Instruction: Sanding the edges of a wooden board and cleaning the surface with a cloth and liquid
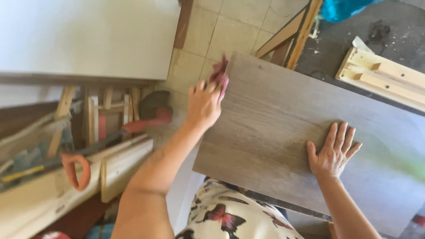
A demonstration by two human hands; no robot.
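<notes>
- On the left end of the grey wood-grain board (283,132), the left hand (203,104) holds a small reddish piece (220,76), maybe sanding paper or cloth; it is blurred, so I cannot tell which.
- The left fingers are closed around this piece and press it against the board's left edge, near the far corner.
- The right hand (333,152) lies flat on the board, close to its near edge, with the fingers spread wide and holding nothing.
- The board's right end is cut off by the frame, and a greenish glare covers a part of it there.
- The board rests on a dark bench (336,48) that is dusty; its left end reaches out beyond the bench edge, over the floor.
- At the far right corner of the bench lies a pale wooden frame (385,75) made of strips, partly cut off.
- A blue thing (343,8) at the top edge is only partly in view, and I cannot say what it is.
- The floor (230,31) has beige tiles.
- To the left, a white panel (88,37) covers the upper corner; below it lies a pile of wooden strips (110,110) and tools.
- A saw with an orange handle (76,170) lies there, its blade mostly hidden and blurred.
- A round grey and red thing (155,110) is hard to make out.
- The person's patterned cloth (226,217) shows at the bottom.
</notes>
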